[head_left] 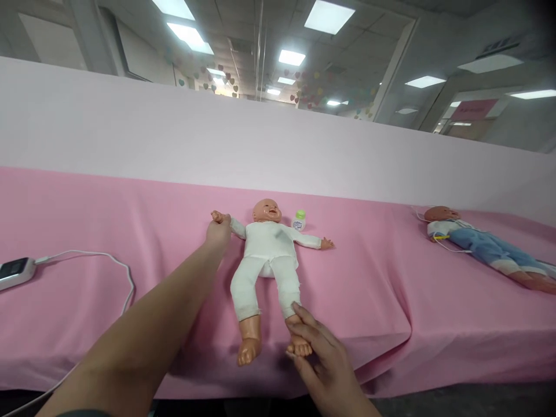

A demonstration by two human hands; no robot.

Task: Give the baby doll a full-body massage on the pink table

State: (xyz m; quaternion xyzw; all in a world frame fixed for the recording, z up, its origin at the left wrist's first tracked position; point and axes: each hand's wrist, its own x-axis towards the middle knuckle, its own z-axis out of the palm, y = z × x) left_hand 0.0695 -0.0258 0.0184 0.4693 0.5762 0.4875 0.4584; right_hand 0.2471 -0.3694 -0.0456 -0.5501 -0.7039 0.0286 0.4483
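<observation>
A baby doll [270, 240] in a white long-sleeved top and white trousers lies on its back on the pink cloth [356, 278], head away from me. Its arms are spread and its feet point toward me. With my left hand [219, 230] I grip the doll's arm at the wrist, on the left of the view; the doll's small hand sticks out past my fingers. My right hand [324, 353] is round the doll's foot [299, 346] on the right, fingers over the ankle and trouser cuff, thumb by the toes. Beside the doll's head stands a small bottle with a green cap [299, 220].
At the far left lies a white device with a dark screen [16, 272], its white cable [99, 253] running toward me. A second doll [482, 240] in blue clothes with thin tubing lies at the right. A white panel [243, 145] and windows stand behind the table.
</observation>
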